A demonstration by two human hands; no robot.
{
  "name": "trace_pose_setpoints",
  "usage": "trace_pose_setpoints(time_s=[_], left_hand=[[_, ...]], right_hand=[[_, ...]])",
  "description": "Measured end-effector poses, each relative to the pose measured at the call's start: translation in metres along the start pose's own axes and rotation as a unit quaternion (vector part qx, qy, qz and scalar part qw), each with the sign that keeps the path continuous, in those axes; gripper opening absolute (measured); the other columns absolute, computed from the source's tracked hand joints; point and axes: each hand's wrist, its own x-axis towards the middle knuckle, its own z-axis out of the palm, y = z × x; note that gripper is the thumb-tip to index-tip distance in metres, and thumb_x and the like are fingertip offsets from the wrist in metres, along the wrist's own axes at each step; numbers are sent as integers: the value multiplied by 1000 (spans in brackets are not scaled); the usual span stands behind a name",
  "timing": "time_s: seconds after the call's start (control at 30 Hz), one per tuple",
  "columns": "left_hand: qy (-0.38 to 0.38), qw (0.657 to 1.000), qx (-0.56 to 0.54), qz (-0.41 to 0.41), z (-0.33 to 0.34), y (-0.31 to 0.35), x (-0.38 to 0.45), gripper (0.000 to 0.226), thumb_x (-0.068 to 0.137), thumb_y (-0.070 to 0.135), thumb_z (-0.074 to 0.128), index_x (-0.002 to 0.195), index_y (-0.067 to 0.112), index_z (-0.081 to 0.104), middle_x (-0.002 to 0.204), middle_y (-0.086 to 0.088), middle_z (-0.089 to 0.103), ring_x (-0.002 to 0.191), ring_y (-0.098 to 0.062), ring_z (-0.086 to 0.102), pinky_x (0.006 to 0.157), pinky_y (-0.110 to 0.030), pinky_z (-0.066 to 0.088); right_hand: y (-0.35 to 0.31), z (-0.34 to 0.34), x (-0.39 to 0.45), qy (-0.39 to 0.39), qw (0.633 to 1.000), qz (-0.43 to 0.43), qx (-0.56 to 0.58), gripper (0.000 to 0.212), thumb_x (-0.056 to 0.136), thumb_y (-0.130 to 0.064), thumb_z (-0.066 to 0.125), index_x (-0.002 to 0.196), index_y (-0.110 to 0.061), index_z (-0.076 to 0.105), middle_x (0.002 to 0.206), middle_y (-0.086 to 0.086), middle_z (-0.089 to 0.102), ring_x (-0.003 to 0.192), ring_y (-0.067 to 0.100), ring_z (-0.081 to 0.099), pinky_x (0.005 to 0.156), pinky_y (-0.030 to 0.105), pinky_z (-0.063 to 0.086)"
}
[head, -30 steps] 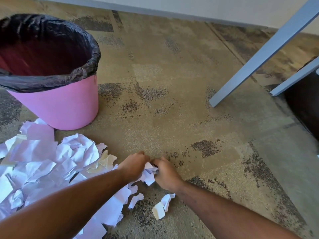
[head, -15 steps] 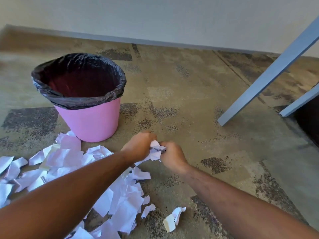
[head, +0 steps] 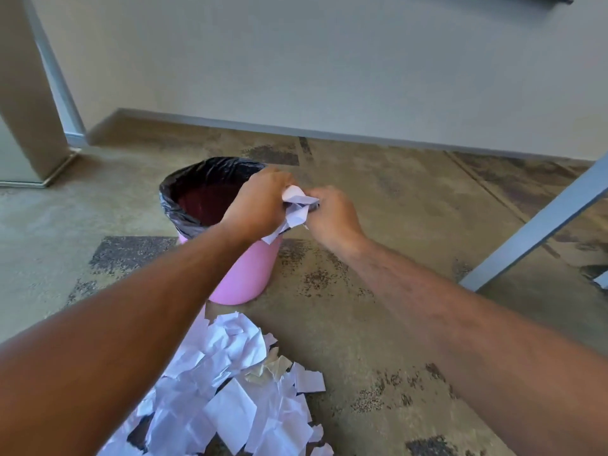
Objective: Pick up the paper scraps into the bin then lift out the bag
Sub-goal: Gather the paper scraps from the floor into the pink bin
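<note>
Right, a wad of paper scraps (head: 297, 205) sits pinched between both hands, over the right rim of the pink bin (head: 245, 271) w/ black bag (head: 184, 205) lining it. Left hand (head: 258, 205) and right hand (head: 332, 213) both curl round the wad, fingers closed on it. Step in hand: carry-and-drop. Next move prob needs a shift toward 9 o'clock, over the opening, then letting go. Main pile (head: 230, 390) lies at 6 o'clock of the bin, on carpet (head: 378, 324), so plenty left before the bag lift.
</note>
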Motion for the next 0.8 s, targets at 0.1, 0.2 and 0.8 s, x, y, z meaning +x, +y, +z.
trace_pose_setpoints(time_s=[0.1, 0.2, 0.8], left_hand=[[28, 999, 16, -11, -21, -19, 16, 17, 83, 16, 72, 100, 14, 69, 98, -4, 60, 84, -25, 58, 71, -37, 47], [34, 998, 36, -36, -29, -44, 25, 21, 83, 15, 73, 104, 14, 66, 100, -1, 56, 86, -24, 56, 72, -32, 41], [9, 995, 86, -42, 1, -47, -21, 69, 85, 6, 70, 148, 14, 42, 140, -11, 50, 126, -32, 47, 100, -49, 47]], right_hand=[[-26, 10, 21, 5, 999, -28, 27, 29, 92, 2, 58, 95, -18, 78, 72, -4, 67, 62, 10, 57, 46, 16, 38], [-38, 28, 37, 12, 998, -29, 47, 36, 94, 2, 54, 110, -19, 78, 91, 2, 75, 79, 17, 67, 63, 32, 55], [6, 53, 21, -4, 1000, 6, -17, 41, 97, -2, 56, 136, -15, 60, 139, 6, 59, 127, 23, 58, 105, 40, 50]])
